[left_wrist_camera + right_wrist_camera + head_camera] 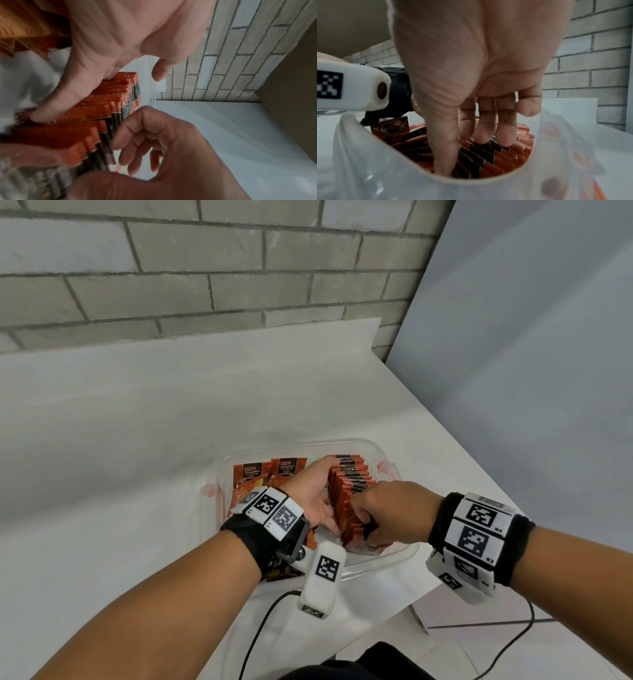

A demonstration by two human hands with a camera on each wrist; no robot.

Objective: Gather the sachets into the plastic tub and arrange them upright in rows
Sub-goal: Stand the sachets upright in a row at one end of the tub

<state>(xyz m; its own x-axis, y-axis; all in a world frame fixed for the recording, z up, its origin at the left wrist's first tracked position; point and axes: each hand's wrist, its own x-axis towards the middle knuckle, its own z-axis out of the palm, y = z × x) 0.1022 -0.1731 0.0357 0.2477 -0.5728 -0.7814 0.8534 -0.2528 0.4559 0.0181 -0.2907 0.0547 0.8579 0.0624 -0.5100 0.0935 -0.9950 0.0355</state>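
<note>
The sachets (pixel 349 484), orange with black top bands, stand on edge in one long row along the right side of the plastic tub (pixel 346 441); the row runs from the far wall toward the near wall. The tub sits on the white counter (pixel 137 422), near its right-hand edge.

Left of the row, loose sachets (pixel 251 474) lie flat or lean at angles inside the tub; two show their printed fronts near the far wall.

The left hand (pixel 313 491) lies along the left flank of the row, fingers extended and pressing against the packets, thumb toward the near end. It braces the row and grips nothing. The right hand (pixel 383 505) reaches down at the near end, fingers bent, with fingertips (pixel 502 138) dug in among the top edges of the packets. Whether it pinches a single sachet cannot be determined from these views.

Status, as judged: gathering appears complete, since no sachet is visible on the counter. Arrangement is partial. One row is formed and being squared. The loose sachets on the left remain to be stood upright in a further row.

Behind the counter stands a grey brick wall (pixel 205 268).
</note>
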